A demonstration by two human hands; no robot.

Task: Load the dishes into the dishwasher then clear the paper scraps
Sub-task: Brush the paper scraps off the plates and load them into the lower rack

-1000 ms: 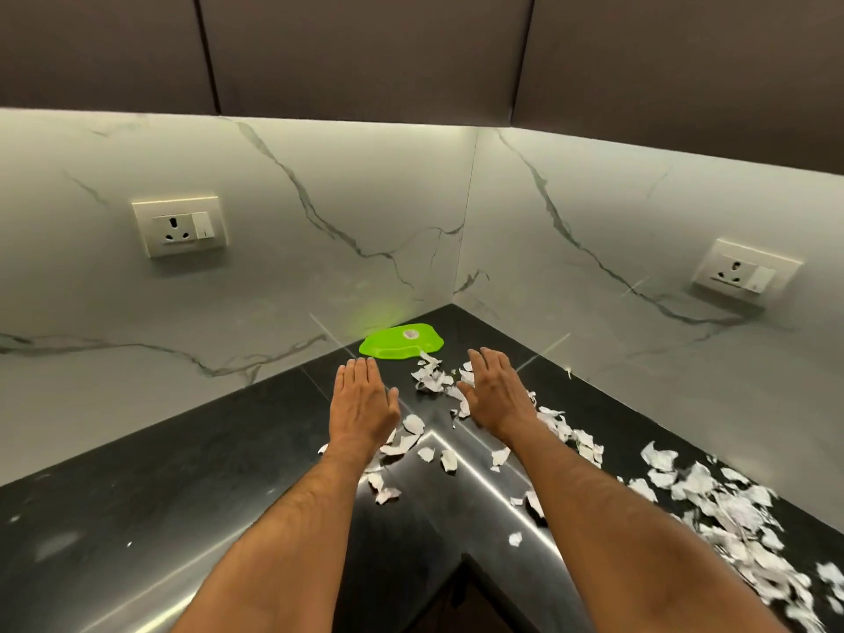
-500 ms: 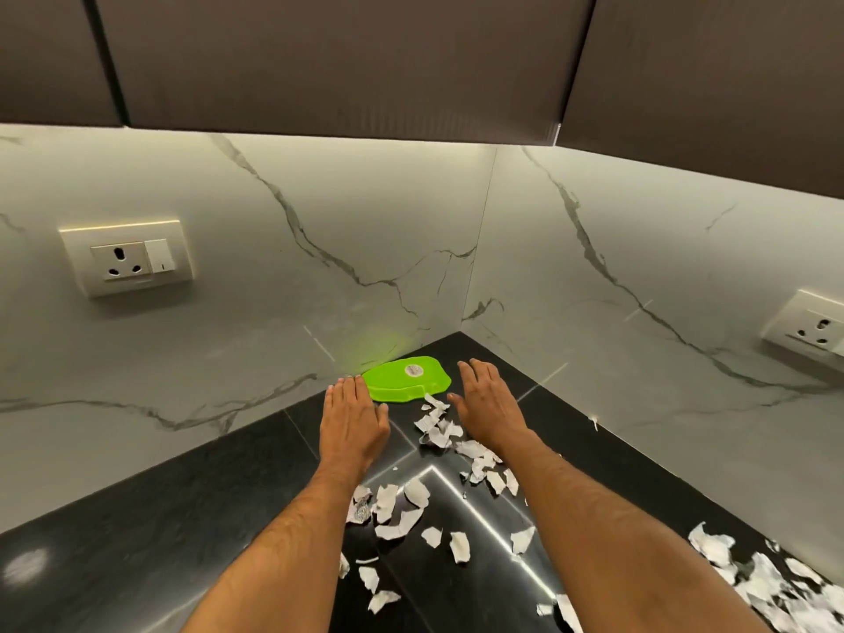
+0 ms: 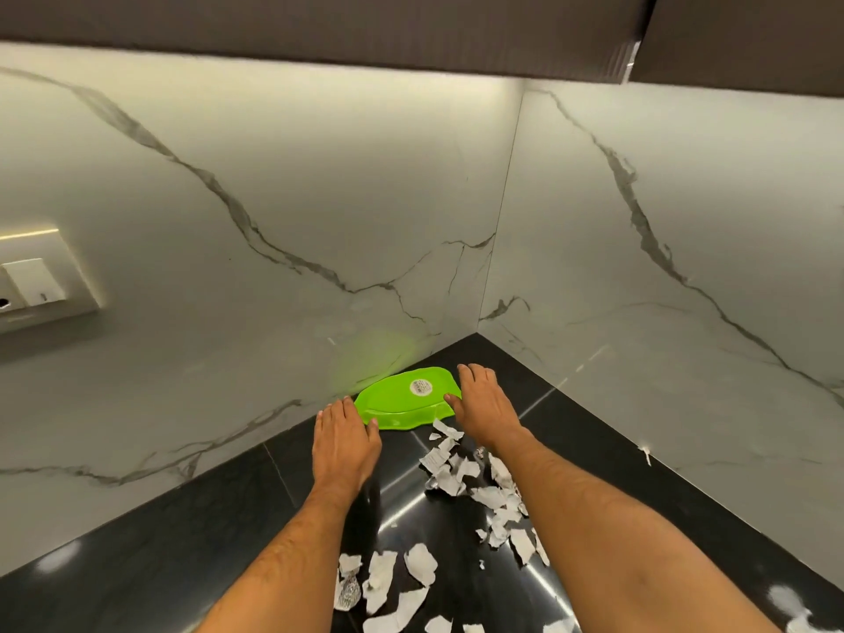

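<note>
Presently: one green plate, upside down in the tabletop corner against the wall. Left hand and right hand flank its rim, fingers straight, gripping nothing. Risk: the slick plate may slip, scattering nearby paper scraps.

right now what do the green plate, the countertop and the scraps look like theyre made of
Green plate: likely plastic, glossy, vivid uniform colour, round sticker on it.
Countertop: probably polished black stone, mirror-like light reflections, thin seams.
Paper scraps: thin white paper, torn ragged edges, some with faint print.
</note>
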